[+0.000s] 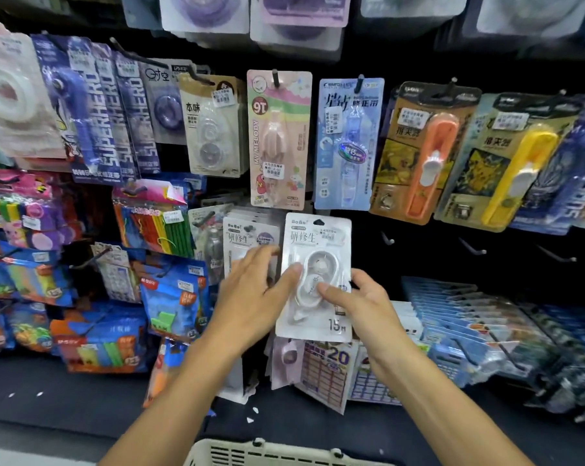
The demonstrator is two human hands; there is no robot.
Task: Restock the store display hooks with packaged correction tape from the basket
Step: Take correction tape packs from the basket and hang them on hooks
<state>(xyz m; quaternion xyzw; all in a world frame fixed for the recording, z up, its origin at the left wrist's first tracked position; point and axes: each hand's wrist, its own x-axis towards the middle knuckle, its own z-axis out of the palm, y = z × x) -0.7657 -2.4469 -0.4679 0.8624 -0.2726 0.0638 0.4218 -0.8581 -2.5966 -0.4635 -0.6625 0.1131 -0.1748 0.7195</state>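
A white BoBo correction tape pack [318, 250] marked 15m is held upright in front of the display wall. My right hand [358, 301] grips its lower right side, thumb across the front. My left hand [254, 290] has its fingers fairly straight, thumb touching the pack's left edge and fingertips resting on a stack of matching packs [247, 235] hanging on a hook just left. Three bare hooks [387, 239] stick out of the dark wall to the right. The cream basket [250, 452] shows its rim at the bottom; its contents are hidden.
Rows of other packaged correction tapes hang above, such as a pink My Melody pack [279, 139] and a blue pack [348, 142]. Colourful stationery packs [170, 297] crowd the left. Blue packs [469, 331] lie slanted on the right. A dark shelf ledge [49, 391] runs below.
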